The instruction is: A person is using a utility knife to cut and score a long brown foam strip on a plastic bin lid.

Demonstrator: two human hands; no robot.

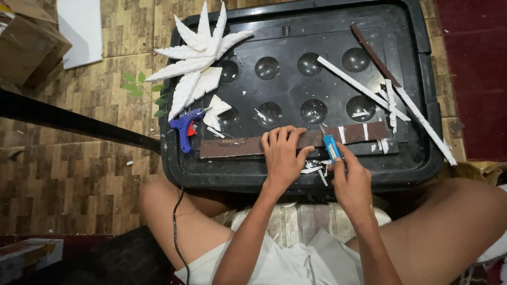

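My left hand presses flat on a long brown ruler-like strip that lies across the near edge of a black plastic lid with round bumps. My right hand grips a blue utility knife, its blade tip beside the strip just right of my left fingers. Small white foam offcuts lie between my hands. White foam strips lie across the right of the lid.
White foam leaf shapes rest on the lid's far left corner. A blue glue gun sits at the left edge, its black cord running down by my knee. A cardboard box stands far left. A dark bar crosses the floor.
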